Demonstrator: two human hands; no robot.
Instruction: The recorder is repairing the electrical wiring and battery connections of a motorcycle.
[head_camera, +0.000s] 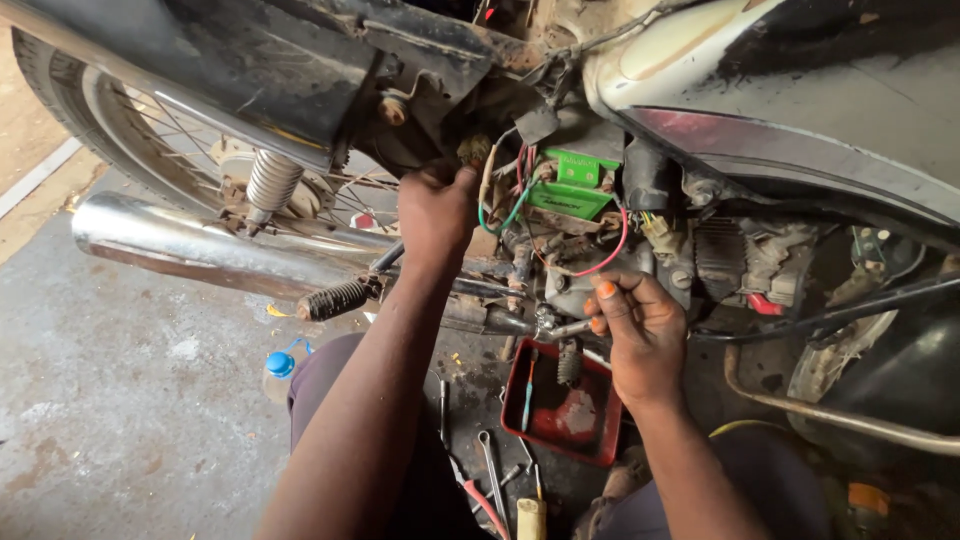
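Closest to the camera, a few wrenches (492, 462) and a screwdriver with a yellow handle (531, 517) lie on the dirty floor. Just past them sits a red tray (571, 418) with small tools in it. A bottle with a blue cap (279, 368) stands off to the left on the concrete floor (130, 400).

Next come the 2 hands. The right hand (640, 335) is half curled beside the engine. Its thumb and fingers pinch near a thin red wire (607, 255), but I cannot tell if it really holds the wire. The left hand (436, 215) reaches farther up into the motorcycle's open side. Its fingers are tucked in among the wires, so I cannot tell if it grips anything.

Behind the hands is a green box-shaped part (572, 185) with red and green wires running from it. It looks like the wiring is being sorted out right now. The next move needs care, because the wires are thin and packed close.

Farthest off are the shiny exhaust pipe (200, 250), the spring (270, 185) and the back wheel (130, 130).
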